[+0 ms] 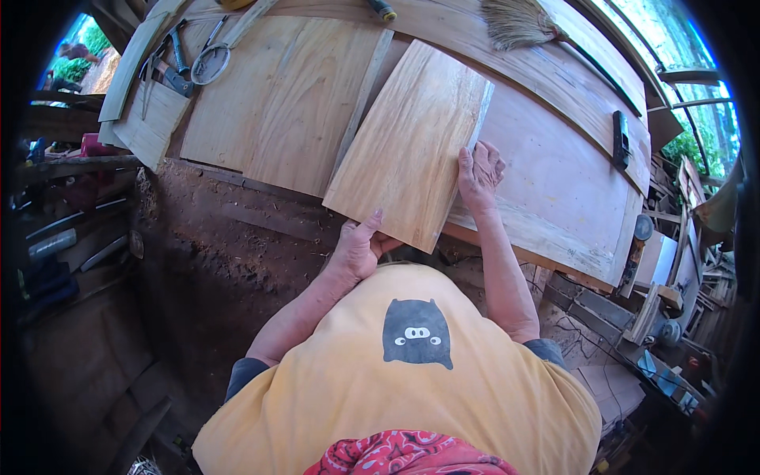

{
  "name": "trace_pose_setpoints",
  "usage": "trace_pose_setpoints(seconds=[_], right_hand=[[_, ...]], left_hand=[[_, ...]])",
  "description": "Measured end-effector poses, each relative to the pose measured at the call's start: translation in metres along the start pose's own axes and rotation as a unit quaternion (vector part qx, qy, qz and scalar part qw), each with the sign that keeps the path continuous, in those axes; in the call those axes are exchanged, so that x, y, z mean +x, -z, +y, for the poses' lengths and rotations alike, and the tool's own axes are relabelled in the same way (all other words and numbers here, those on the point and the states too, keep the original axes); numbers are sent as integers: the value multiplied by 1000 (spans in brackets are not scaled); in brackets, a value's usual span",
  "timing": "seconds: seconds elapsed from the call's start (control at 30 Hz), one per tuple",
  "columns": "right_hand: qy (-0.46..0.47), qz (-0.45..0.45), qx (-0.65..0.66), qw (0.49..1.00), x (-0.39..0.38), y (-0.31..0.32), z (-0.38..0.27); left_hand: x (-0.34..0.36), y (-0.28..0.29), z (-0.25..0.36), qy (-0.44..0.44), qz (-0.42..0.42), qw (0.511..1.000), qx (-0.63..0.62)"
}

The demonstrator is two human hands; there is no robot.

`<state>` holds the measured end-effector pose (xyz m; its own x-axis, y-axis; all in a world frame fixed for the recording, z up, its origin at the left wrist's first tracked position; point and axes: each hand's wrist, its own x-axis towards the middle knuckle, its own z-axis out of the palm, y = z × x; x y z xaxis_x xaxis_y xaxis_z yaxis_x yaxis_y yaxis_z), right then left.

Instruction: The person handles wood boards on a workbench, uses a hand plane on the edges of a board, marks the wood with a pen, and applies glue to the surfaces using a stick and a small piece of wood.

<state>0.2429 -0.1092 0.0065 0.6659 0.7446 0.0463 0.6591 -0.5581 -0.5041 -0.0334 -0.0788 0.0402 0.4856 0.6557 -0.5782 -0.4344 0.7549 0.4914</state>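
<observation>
Wooden work surface point(554, 182) spans the upper frame, covered in flat panels. Big plywood sheet point(277, 103) lies flat at centre-left. Smaller wood board point(408, 146) sits tilted on top, near corner hanging past the surface's front edge toward the person. Left hand point(356, 249) is at the board's near-left corner, thumb on top, fingers underneath, gripping the edge. Right hand point(479, 174) is at the board's right edge, fingers curled against it, palm down on the surface. Board lies between both hands. Broom head point(518, 22) at top, well apart. Dark hand plane point(621, 138) far right. Pliers and clamp tools point(178, 59) top-left.
</observation>
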Motion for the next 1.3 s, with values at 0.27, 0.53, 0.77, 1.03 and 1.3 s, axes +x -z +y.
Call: trace_pose_setpoints(seconds=[0.27,0.53,0.77,1.03,1.3], right_hand=[[46,9,-41,998,1,-9,4],[53,34,-93,994,36,-36,-8],[33,33,-76,996,59,-39,-22],[44,31,-63,997,61,-40,-18],[44,37,-68,996,57,-40,-16]], left_hand=[[28,49,-35,214,-17,976,-26],[42,20,-14,233,-1,967,105],[47,21,-8,266,2,956,121],[53,24,-20,226,6,968,111],[52,33,-35,181,19,982,59]])
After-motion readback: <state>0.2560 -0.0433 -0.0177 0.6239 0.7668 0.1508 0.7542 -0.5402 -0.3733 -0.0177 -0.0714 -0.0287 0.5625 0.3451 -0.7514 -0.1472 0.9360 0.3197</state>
